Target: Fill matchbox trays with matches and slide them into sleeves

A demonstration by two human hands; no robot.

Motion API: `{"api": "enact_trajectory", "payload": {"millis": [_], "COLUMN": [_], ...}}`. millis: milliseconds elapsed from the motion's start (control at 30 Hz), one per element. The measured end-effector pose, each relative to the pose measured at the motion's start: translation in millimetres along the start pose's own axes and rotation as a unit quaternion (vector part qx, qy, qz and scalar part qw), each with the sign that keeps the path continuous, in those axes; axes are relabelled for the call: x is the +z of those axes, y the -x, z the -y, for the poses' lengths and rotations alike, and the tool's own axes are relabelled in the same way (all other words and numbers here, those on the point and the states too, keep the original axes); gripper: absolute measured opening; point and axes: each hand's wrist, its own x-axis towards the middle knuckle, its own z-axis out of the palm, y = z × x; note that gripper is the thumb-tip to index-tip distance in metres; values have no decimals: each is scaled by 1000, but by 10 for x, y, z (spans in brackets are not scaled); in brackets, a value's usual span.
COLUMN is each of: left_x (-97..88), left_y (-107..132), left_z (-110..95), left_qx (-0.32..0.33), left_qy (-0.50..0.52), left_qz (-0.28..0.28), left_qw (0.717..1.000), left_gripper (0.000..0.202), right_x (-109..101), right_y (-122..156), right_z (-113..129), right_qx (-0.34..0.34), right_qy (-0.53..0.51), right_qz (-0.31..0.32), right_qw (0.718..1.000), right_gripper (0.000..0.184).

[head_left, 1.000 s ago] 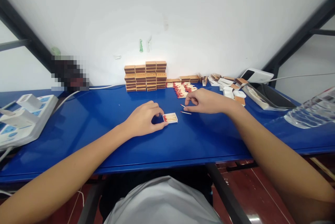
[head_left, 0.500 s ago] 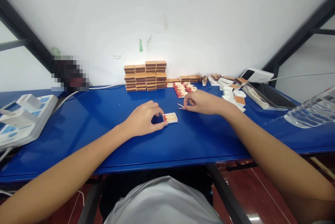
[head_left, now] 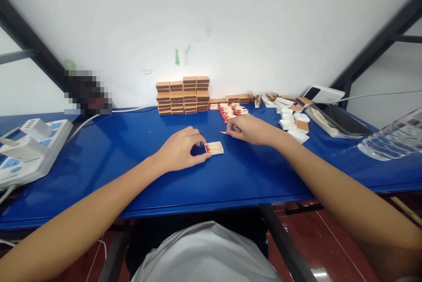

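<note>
1. Power strip, white with blue sockets, white plugs seated in it; any lettering too small to read.
2. Matchbox stack, against the wall at the back of the blue table; brown striking sides outward. Small printed characters on several tan faces, illegible.
3. Left hand, in front of the stack; thumb and forefinger parted by the breadth of one small tray, gripping its near-left end.
4. Matchbox tray, white, open, flat on the table between the two hands; partly filled with matches, red heads to the left.
5. Match, red-headed, above and right of the tray, apart from it; whether a second lies alongside cannot be told.
6. Match pile, behind the right hand.
7. Right hand, thumb and forefinger pinched together on the match; other fingers curled.
8. Loose box parts, heaped, white and tan.
9. Clear bottle, on its side; label blurred, unreadable.
</note>
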Motion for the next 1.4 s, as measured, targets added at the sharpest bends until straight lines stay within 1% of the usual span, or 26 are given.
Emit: {"api": "enact_trajectory", "payload": {"millis": [133, 233, 333, 433, 500, 600, 667, 733, 867, 967, 1033, 1100, 1167, 1200, 1233, 1267, 1333, 1400], "left_x": [12, 20, 19, 14, 12, 11, 11, 11, 13, 13, 11, 9, 8, 8, 9, 10, 12, 12], "left_y": [0, 0, 0, 1, 1, 1, 1, 2, 4, 5, 5, 6, 7, 9, 10, 12, 14, 14], "left_z": [8, 15, 11, 5, 5, 10, 13, 14, 15, 20, 22, 19, 12, 9, 6, 4, 4, 6], "left_qx": [-2, 3, 10, 15, 13, 8, 6, 5, 3, 4, 4, 2, -2, -3, -3, -2, -1, 0], "left_qy": [-4, -4, -1, -4, -5, -1, 2, 3, 1, 0, -1, -3, -4, -3, -2, -1, 0, 0], "left_qz": [-2, -6, -8, -10, -11, -5, -2, -2, -5, -3, -3, -4, -4, -3, -3, -2, -2, -3], "left_qw": [1000, 1000, 1000, 1000, 1000, 1000, 1000, 1000, 1000, 1000, 1000, 1000, 1000, 1000, 1000, 1000, 1000, 1000], "left_gripper": [28, 29, 26, 26, 26, 27, 27, 28, 27, 27, 28, 29, 29, 28, 28, 28, 28, 29], "right_x": [-56, -64, 2, 80, 86, 20, -30, -50, 0, 18, -25, -112, -220, -271, -314, -346, -375, -362], "right_y": [65, 122, 151, 158, 163, 175, 179, 179, 168, 168, 175, 188, 201, 206, 209, 211, 204, 188], "right_z": [42, 166, 326, 428, 433, 371, 325, 306, 354, 377, 325, 195, -7, -122, -239, -349, -526, -625], "right_qx": [-19, -50, -85, -109, -110, -104, -103, -101, -102, -106, -103, -85, -41, -12, 15, 40, 77, 96], "right_qy": [-34, -68, -60, -41, -42, -48, -54, -65, -89, -96, -95, -80, -48, -28, -7, 12, 34, 36], "right_qz": [-6, 4, 16, -2, -14, -17, -4, 14, 38, 41, 21, -25, -78, -94, -94, -77, -26, 14], "right_qw": [999, 996, 994, 993, 993, 993, 993, 993, 990, 989, 990, 993, 995, 995, 995, 996, 996, 995], "right_gripper": [18, 20, 16, 19, 21, 17, 12, 11, 13, 13, 16, 21, 24, 23, 21, 19, 17, 16]}}
